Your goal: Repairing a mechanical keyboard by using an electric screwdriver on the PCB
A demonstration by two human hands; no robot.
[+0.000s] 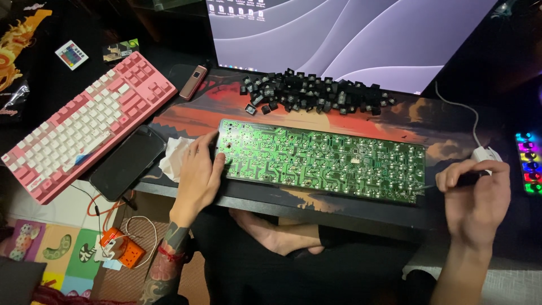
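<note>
Pressing flat, the left hand (199, 172) spreads its fingers over the left end of the green rectangular circuit board (327, 161), wrist angled in from below. Off the board's right end, the right hand (477, 195) curls its fingers around a thin dark tool (451, 182). Beyond the board's far edge lies a pile of loose black keycaps (313, 93).

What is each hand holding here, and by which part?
The left hand steadies the green circuit board at its left end. The right hand closes on something small and dark; what it is cannot be told.
</note>
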